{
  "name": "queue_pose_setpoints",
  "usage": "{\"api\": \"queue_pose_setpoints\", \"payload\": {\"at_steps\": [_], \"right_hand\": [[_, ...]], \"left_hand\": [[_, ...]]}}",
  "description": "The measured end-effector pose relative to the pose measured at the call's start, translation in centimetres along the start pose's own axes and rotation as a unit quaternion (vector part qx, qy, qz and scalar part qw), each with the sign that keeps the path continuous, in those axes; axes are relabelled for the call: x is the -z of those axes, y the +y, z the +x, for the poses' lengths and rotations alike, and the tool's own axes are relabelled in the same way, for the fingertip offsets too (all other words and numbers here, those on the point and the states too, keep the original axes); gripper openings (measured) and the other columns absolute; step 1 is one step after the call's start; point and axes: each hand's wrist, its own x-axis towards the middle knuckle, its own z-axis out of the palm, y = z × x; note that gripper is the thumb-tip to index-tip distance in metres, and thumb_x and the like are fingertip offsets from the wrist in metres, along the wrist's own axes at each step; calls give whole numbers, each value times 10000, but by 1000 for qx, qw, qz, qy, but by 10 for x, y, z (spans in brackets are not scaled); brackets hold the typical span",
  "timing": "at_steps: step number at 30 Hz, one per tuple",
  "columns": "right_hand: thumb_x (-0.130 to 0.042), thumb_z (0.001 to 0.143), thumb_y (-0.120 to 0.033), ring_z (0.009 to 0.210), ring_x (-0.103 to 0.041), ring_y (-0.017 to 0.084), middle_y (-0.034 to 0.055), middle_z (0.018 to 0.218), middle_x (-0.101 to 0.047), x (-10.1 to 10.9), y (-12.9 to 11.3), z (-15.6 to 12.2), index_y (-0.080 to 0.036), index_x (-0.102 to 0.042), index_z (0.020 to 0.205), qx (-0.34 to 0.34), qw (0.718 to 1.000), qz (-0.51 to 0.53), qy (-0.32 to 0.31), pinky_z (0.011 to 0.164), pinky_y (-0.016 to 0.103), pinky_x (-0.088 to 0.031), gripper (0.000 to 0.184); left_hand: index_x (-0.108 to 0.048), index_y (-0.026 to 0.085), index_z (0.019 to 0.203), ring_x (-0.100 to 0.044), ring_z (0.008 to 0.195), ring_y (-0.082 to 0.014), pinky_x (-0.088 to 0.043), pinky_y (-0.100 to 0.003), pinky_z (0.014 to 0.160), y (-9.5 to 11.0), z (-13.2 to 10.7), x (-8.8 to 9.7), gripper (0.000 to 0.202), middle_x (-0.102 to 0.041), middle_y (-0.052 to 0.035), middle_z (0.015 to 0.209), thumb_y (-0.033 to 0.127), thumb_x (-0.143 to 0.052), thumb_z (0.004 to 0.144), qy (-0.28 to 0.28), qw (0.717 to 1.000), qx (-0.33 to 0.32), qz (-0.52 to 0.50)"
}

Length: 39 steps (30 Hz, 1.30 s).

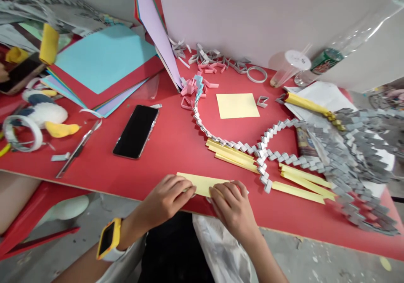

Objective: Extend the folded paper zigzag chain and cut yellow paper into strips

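Head view: a black phone [136, 131] lies on the red desk [176, 135]. Left hand [172, 195]: grip closed on the left portion of a yellow paper [202, 182], at the desk's front edge. Right hand [232, 203]: grip closed on its right portion. Farther right, a grey paper chain [261, 169] lies between two groups of yellow strips [306, 182].

Surface [176, 127] is looking smooth, semi-matt.
Held yellow sheet [203, 183] is looking matt, papery; folded-paper chain [262, 149] is looking ridged; phone [136, 131] is showing glossy black; clear plastic bottle [326, 61] is shining.
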Motion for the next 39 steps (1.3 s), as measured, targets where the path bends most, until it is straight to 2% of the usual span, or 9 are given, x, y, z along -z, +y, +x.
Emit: {"api": "queue_pose_setpoints", "payload": {"at_steps": [7, 11, 17, 26, 30, 32, 35, 37, 39], "right_hand": [[-504, 941, -188, 779, -524, 160, 17, 828, -653, -6, -7, 7, -201, -610, 895, -208, 975, 82, 20, 750, 318, -356, 116], [-555, 924, -220, 765, -519, 167, 10, 816, -639, -13, -9, 5, -197, -575, 915, -287, 953, 90, 33, 717, 301, -343, 32], [-538, 933, -222, 747, -502, 164, -2, 801, -632, -16, -10, 8, -200, -540, 872, -317, 946, 59, 27, 705, 295, -321, 64], [-478, 958, -233, 728, -472, 186, 21, 783, -627, -21, -13, 10, -201, -517, 881, -328, 944, -16, 23, 678, 303, -307, 92], [-478, 958, -251, 726, -473, 205, 57, 781, -622, -22, -14, 13, -184, -552, 900, -324, 942, -78, 32, 679, 322, -336, 115], [-532, 929, -231, 820, -519, 234, 113, 864, -634, -21, -17, 15, -148, -593, 983, -307, 943, -109, 74, 743, 355, -387, 116], [-585, 900, -254, 1154, -507, 313, 166, 1146, -637, -20, -29, 15, -169, -585, 1209, -187, 972, -113, 88, 966, 486, -353, 320], [-538, 928, -335, 1306, -426, 296, 112, 1315, -597, -20, -36, 14, -219, -524, 1323, -87, 993, -82, 16, 1101, 551, -194, 411], [-456, 962, -392, 1344, -413, 247, 74, 1385, -560, -21, -39, 10, -203, -469, 1380, -48, 996, -51, -54, 1166, 540, -28, 458]], "left_hand": [[-630, 217, 1040, -577, 799, -163, -453, -295, 751, -2, 4, -12, 150, -629, -32, 848, 194, -567, 905, 45, 975, 212, -48], [-599, 204, 992, -584, 830, -169, -455, -300, 772, -5, 3, -12, 103, -645, -31, 876, 183, -578, 893, 56, 963, 250, -84], [-565, 192, 884, -559, 759, -164, -444, -293, 722, -6, 7, -11, 25, -606, -18, 775, 192, -590, 879, 52, 957, 271, -90], [-531, 188, 858, -537, 737, -174, -446, -305, 728, -2, 6, -15, 37, -565, -28, 752, 170, -548, 886, 54, 958, 277, -45], [-545, 182, 960, -542, 885, -220, -445, -360, 809, 0, 6, -17, 74, -578, -88, 932, 173, -552, 887, 52, 961, 271, 4], [-551, 188, 1054, -534, 982, -244, -434, -388, 860, 2, 7, -17, 166, -564, -117, 1061, 178, -554, 888, 52, 963, 265, 19], [-553, 204, 1126, -530, 1012, -249, -422, -398, 881, 4, 9, -19, 236, -551, -121, 1138, 165, -535, 894, 54, 966, 253, 28], [-559, 205, 1131, -530, 1012, -250, -419, -393, 871, 5, 9, -20, 235, -554, -121, 1152, 169, -519, 902, 50, 964, 258, 34], [-565, 200, 1116, -532, 1023, -250, -415, -386, 866, 5, 9, -20, 216, -558, -123, 1152, 177, -512, 908, 49, 962, 267, 40]]}}
